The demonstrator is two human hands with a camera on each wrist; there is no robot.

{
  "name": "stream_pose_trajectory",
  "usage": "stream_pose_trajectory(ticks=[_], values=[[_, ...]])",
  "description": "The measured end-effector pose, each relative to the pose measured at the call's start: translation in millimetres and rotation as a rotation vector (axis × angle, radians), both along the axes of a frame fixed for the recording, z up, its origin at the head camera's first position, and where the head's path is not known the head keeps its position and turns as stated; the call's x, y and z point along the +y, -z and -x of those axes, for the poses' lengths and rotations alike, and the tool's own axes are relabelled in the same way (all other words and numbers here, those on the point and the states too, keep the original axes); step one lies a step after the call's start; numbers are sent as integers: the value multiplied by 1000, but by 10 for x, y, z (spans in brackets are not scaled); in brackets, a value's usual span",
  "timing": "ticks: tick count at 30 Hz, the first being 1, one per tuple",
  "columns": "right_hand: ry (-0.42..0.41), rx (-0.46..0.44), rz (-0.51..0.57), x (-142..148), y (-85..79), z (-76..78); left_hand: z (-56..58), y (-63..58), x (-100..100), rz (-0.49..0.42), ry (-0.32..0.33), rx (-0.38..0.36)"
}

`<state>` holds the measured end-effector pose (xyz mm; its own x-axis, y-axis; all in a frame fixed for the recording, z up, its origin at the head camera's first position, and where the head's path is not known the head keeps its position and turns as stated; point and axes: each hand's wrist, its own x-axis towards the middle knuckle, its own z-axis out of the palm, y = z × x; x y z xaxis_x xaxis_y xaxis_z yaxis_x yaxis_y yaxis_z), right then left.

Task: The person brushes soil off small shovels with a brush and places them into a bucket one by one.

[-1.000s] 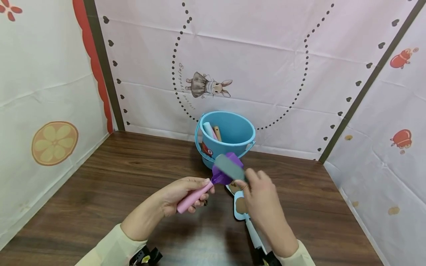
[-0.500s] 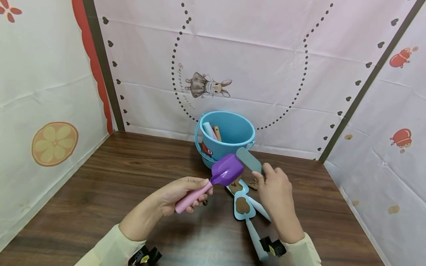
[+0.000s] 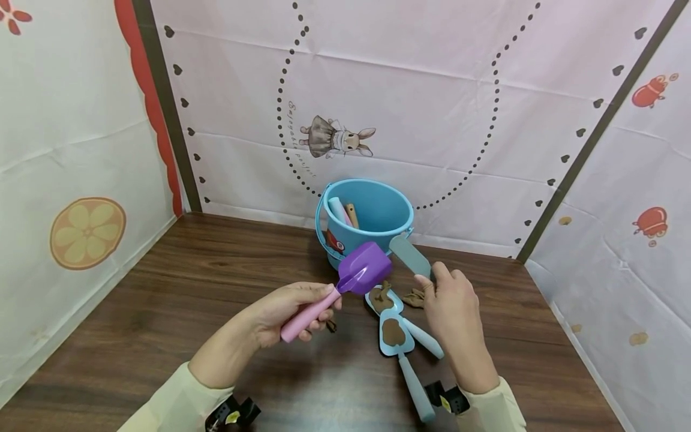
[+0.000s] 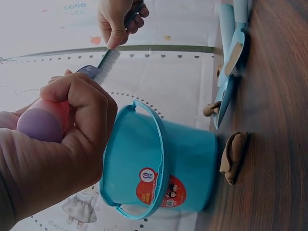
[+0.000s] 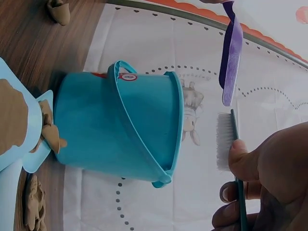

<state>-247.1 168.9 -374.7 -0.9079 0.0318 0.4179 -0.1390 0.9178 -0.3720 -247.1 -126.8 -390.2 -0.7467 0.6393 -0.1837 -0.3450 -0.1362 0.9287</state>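
My left hand (image 3: 283, 306) grips the pink handle of a toy shovel (image 3: 364, 269), its smooth purple blade raised in front of the bucket. Beside it, my right hand (image 3: 452, 303) pinches a brush (image 3: 411, 256) with a grey-green back. White bristles (image 5: 224, 139) show in the right wrist view, pointing toward the bucket side. The brush end lies close to the tip of the purple blade. Below the hands, two light blue toy shovels (image 3: 417, 387) overlap on the table, with brown clay-like material (image 3: 393, 332) on their blades.
A blue bucket (image 5: 96, 125) with a hanging handle stands at the back, holding a pale blue handle (image 3: 338, 209) and a wooden one (image 3: 352, 215). Brown clumps (image 4: 235, 156) lie on the wooden table (image 3: 216, 264). Printed cloth walls (image 3: 432, 120) enclose the back and sides.
The brush has moved off the purple blade to the right, carried by my right hand. The purple shovel's blade has turned, showing more of its face. The blue shovels are now less covered.
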Motion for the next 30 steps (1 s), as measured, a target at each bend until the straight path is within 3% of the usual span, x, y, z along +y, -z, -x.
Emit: stream_pose_trajectory(ticks=[8,13,17,20,27,30], values=[[-11,-17,-5,16,-24,3,8,-23,-2,12,-2,6],[-13,-14,0,25,-33,6,18,-56,-63,62,-25,85],[-18,-26,6,19,-28,-9,55,-94,-126,155,-58,199],[-19,-25,13,27,-27,-26,155,-173,-133,329,-115,378],[-18,-6,24,73,-67,-51,438,-576,24,1108,-353,1118],[-12,-9,25,77,-77,-56,590,-733,118,1334,-378,1357]])
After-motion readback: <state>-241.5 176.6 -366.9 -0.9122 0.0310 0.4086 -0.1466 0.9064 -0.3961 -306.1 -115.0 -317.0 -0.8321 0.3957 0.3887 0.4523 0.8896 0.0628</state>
